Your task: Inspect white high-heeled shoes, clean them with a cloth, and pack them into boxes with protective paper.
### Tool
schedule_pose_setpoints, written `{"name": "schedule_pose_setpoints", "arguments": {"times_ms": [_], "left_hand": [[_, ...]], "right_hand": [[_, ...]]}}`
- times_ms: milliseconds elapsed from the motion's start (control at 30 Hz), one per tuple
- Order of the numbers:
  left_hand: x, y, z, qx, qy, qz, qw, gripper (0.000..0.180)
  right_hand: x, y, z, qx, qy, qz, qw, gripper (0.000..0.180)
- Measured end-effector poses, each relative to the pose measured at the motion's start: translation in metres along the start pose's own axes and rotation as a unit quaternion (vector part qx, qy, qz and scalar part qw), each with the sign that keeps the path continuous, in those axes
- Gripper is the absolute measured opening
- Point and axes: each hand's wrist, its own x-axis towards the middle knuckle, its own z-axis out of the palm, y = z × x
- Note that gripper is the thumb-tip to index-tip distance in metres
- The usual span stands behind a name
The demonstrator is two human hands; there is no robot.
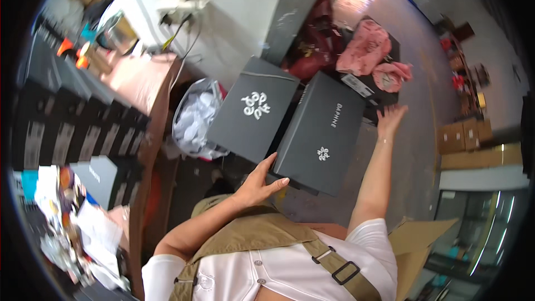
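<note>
A broad dark-grey cardboard box (229,124) bears a large white petal-like print (255,105), a long dark-grey cardboard box (312,134) a smaller white one plus white lettering (336,116), and a crumpled, rounded bundle (365,48) is pink.

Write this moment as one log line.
left hand: spread at near corner of small-emblem dark box, contact unclear | right hand: spread, empty, near pink bundles | pale bag: further left

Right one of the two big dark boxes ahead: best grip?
Right box: probably near end from the body side with the left hand, right long side from the right with the right hand. Both edges look unobstructed; the left box crowds its other long side.
</note>
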Motion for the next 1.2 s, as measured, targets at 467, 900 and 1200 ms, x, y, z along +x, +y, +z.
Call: {"name": "schedule_pose_setpoints", "arguments": {"times_ms": [467, 900, 1200], "left_hand": [[-0.203, -0.064, -0.062, 0.218, 0.128, -0.013, 0.968, 0.054], [-0.576, -0.136, -0.058, -0.007, 0.706, -0.213, 0.675, 0.043], [-0.614, -0.173, -0.091, -0.152, 0.811, -0.095, 0.558, 0.038]], "right_hand": [[-0.393, 0.044, 0.185, -0.089, -0.509, -0.141, 0.844, 0.022], [-0.88, 0.167, 0.251, -0.053, -0.972, 0.005, 0.228, 0.036], [-1.072, 0.342, 0.282, -0.145, -0.939, -0.126, 0.287, 0.067]]}}
